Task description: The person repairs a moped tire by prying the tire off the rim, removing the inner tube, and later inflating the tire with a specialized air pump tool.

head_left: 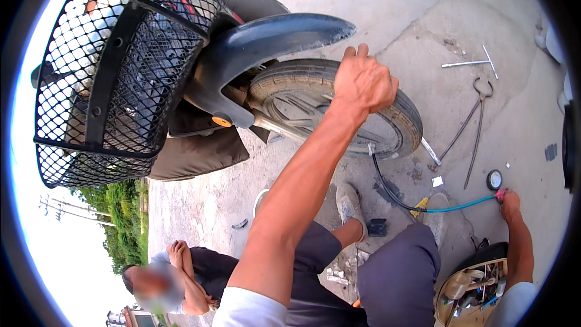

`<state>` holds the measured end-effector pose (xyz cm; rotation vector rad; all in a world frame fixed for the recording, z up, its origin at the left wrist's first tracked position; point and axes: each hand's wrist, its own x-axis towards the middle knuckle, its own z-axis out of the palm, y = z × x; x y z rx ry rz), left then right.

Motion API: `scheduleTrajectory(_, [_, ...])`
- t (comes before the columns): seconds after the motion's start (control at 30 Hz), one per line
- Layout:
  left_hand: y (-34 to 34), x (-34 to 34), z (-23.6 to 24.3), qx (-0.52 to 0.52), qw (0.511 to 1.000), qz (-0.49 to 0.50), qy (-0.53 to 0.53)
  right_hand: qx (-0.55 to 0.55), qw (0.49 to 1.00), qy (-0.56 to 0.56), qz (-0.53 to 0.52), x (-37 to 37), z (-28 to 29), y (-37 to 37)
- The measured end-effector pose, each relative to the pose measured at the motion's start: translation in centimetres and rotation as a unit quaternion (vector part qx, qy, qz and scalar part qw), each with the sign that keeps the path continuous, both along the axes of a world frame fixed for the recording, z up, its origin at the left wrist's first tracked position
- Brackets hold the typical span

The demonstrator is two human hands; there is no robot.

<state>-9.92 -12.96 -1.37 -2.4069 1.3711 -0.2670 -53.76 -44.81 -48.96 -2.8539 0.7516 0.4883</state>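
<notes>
Right hand (510, 203) grips the gauge (495, 179) on the teal hose (460, 207), low on the ground. Left hand (363, 82) clenches the tyre (339, 106) under the fender (272, 39). Best to steady the wheel and watch the dial.

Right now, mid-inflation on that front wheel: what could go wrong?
1. The left hand grips the tyre itself; fingers could get pinched if the wheel turns.
2. The air hose runs across the ground by the feet; a snag could yank it off the valve.
3. The right hand works the gauge at arm's length, likely hard to read.
</notes>
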Motion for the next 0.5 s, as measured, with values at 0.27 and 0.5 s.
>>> scheduleTrajectory(0.27, [-0.4, 0.4, 0.5, -0.036, 0.993, -0.057, -0.093, 0.044, 0.999, -0.005, -0.014, 3.0, 6.5, 3.5])
scheduleTrajectory(0.5, [3.5, -2.1, -3.9, -0.279, 0.913, -0.295, 0.038, 0.010, 0.996, 0.077, -0.034, 2.2, 6.2, 2.1])
